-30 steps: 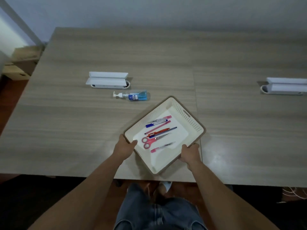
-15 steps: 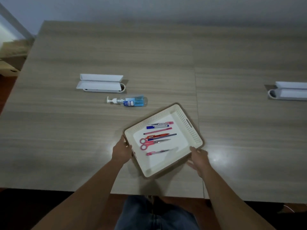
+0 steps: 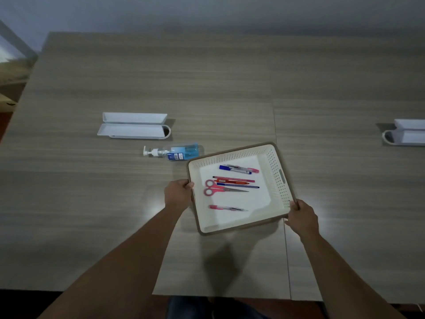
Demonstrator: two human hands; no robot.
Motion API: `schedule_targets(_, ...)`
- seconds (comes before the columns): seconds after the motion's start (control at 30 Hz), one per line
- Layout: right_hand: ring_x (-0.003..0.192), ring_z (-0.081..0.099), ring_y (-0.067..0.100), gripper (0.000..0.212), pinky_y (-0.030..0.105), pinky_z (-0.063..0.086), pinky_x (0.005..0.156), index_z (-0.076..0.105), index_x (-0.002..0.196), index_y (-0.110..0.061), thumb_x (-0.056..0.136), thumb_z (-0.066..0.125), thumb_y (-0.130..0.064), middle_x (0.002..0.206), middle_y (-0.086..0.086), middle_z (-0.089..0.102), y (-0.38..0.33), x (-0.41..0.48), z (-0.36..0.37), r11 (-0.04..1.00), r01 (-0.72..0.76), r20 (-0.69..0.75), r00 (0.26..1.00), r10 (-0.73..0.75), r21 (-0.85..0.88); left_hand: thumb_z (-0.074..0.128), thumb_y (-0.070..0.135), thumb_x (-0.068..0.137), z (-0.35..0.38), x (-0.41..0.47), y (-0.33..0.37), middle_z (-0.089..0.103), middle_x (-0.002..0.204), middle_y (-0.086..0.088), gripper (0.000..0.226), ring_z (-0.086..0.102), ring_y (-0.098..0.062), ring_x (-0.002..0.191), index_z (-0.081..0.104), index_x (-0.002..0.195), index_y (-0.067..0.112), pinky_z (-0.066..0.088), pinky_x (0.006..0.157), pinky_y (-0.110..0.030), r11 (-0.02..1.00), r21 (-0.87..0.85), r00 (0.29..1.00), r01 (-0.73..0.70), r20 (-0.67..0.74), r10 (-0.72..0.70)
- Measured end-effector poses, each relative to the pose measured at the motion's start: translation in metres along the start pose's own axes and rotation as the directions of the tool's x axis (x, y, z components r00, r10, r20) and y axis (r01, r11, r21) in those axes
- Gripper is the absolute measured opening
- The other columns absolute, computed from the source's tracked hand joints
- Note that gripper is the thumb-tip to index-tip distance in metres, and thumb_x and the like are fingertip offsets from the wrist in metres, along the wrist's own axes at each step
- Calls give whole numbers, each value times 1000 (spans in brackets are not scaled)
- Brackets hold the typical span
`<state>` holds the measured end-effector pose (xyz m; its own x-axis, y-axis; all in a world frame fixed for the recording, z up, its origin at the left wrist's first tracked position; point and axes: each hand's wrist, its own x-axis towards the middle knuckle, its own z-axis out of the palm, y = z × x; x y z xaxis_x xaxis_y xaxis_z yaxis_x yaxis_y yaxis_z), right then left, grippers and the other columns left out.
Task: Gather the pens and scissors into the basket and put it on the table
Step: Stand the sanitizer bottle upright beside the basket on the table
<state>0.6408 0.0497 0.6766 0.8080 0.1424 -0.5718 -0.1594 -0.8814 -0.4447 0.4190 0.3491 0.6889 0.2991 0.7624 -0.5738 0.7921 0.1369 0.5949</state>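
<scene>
A cream perforated basket [image 3: 278, 180] with a brown rim sits over the wooden table [image 3: 161, 77], near its front middle. Inside lie pink-handled scissors [image 3: 216, 188] and several pens: a blue and a pink one [image 3: 236, 169] at the far side, red and dark ones [image 3: 234, 181] beside the scissors, and a pink one [image 3: 226, 208] nearest me. My left hand [image 3: 178, 195] grips the basket's left rim. My right hand [image 3: 302, 217] holds its near right corner. I cannot tell whether the basket rests on the table or hovers just above it.
A blue sanitiser pump bottle [image 3: 174, 151] lies on its side just left of the basket's far corner. An open white case [image 3: 133, 125] sits further left. Another white case [image 3: 407, 133] is at the right edge. The table's front edge runs below my forearms.
Both hands have carried the basket away from the table's front edge, further onto the table and turned it squarer. My right hand shifted from the near side to the near right corner.
</scene>
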Motion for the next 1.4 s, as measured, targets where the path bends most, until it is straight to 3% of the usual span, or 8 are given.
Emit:
schedule_targets(0.2, 115, 76, 44, 39, 57, 62, 102, 72, 137, -12, 117, 45, -31, 128, 17, 79, -11, 15, -4, 999, -36, -66, 997, 33, -40, 60, 38, 111, 8, 30, 30, 84, 90, -13, 44, 80, -33, 88, 84, 96, 5, 62, 87, -39, 995, 81, 999, -52, 20, 50)
schedule_targets(0.57, 115, 75, 48, 43, 60, 61, 101, 71, 137, -6, 115, 42, -31, 132, 21, 76, -34, 38, -10, 997, -61, -121, 991, 54, -53, 57, 44, 111, 18, 70, 68, 83, 102, -21, 52, 81, -37, 99, 81, 105, -1, 64, 97, -52, 990, 104, 994, -99, 62, 93)
schedule_targets(0.8, 112, 76, 49, 43, 59, 61, 101, 69, 133, -2, 117, 41, -29, 127, 24, 78, -35, 44, -7, 998, -43, -156, 987, 35, -50, 56, 50, 110, 19, 77, 75, 85, 103, -18, 55, 82, -35, 99, 82, 106, 2, 66, 92, -45, 988, 105, 991, -112, 89, 103)
schedule_targets(0.97, 135, 59, 54, 52, 63, 50, 112, 54, 153, 0, 114, 51, -34, 148, 32, 61, -46, 34, -9, 994, -36, -214, 977, 13, -105, 64, 50, 106, 10, 78, 54, 85, 105, -18, 48, 84, -37, 103, 79, 99, 6, 67, 99, -49, 924, -360, 987, 133, 134, -90)
schedule_targets(1.03, 146, 47, 55, 63, 69, 47, 111, 46, 159, -1, 109, 63, -36, 157, 33, 50, -66, 24, -5, 991, 33, -328, 942, -76, -133, 61, 54, 106, -3, 84, 36, 85, 106, -19, 51, 84, -37, 105, 77, 98, 6, 66, 102, -50, 852, -465, 970, 240, 136, -200)
schedule_targets(1.13, 142, 52, 45, 52, 64, 51, 111, 56, 148, -2, 105, 69, -29, 150, 25, 57, -115, 7, 17, 886, 411, -335, 821, -462, -212, 61, 57, 105, -29, 100, 6, 81, 111, -22, 57, 79, -33, 91, 73, 96, 2, 64, 102, -48, 756, -558, 935, 343, 128, -330)
schedule_targets(1.3, 155, 44, 30, 46, 47, 38, 131, 59, 150, -8, 107, 63, -24, 157, 12, 56, -209, -30, 103, 598, 789, 68, 610, -789, -138, 76, 56, 95, -57, 121, -12, 67, 85, -12, 54, 63, -19, 67, 67, 110, 5, 59, 73, -35, 630, -676, 898, 381, 111, -425)
schedule_targets(1.4, 164, 34, 29, 54, 49, 32, 135, 51, 160, -8, 108, 60, -21, 167, 11, 49, -247, -41, 168, 463, 872, 254, 490, -834, -160, 73, 55, 98, -60, 132, -15, 64, 90, -10, 50, 72, -19, 81, 61, 112, 9, 63, 80, -32, 507, -781, 900, 364, 155, -407)
